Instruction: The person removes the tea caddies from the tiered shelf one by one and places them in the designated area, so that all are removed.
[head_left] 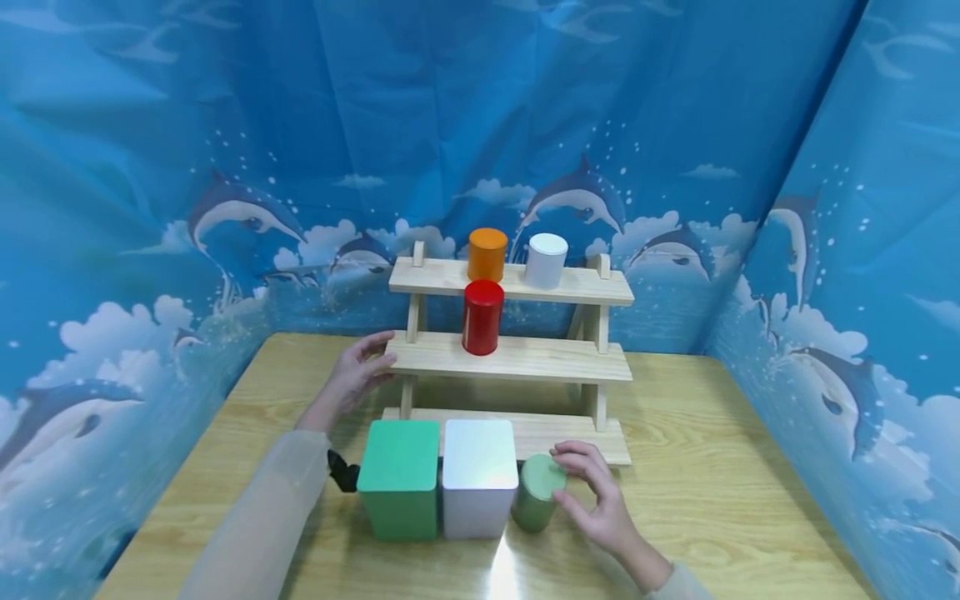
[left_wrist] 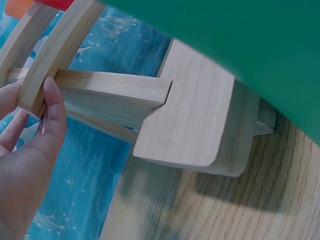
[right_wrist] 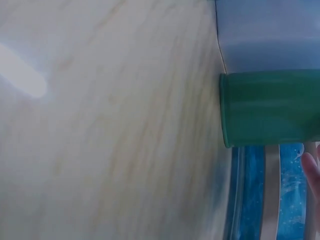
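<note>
My left hand (head_left: 358, 372) pinches the left end of the middle board of a three-tier wooden shelf (head_left: 525, 358); the left wrist view shows the thumb and fingers (left_wrist: 54, 107) on either side of that board. My right hand (head_left: 592, 500) is at the right side of a green cylinder (head_left: 534, 504) with a lighter top, its fingers loosely bent. In the right wrist view a fingertip (right_wrist: 311, 167) lies just off the cylinder's side (right_wrist: 272, 107). The cylinder stands upright on the table, beside a white box (head_left: 480, 479), in front of the lowest tier.
A green box (head_left: 400, 479) stands left of the white one. A red cylinder (head_left: 483, 318) is on the middle tier; an orange cylinder (head_left: 487, 256) and a white cylinder (head_left: 546, 261) are on the top. A small black object (head_left: 342, 472) lies left. Blue dolphin-print curtains (head_left: 420, 108) surround the table (head_left: 697, 467).
</note>
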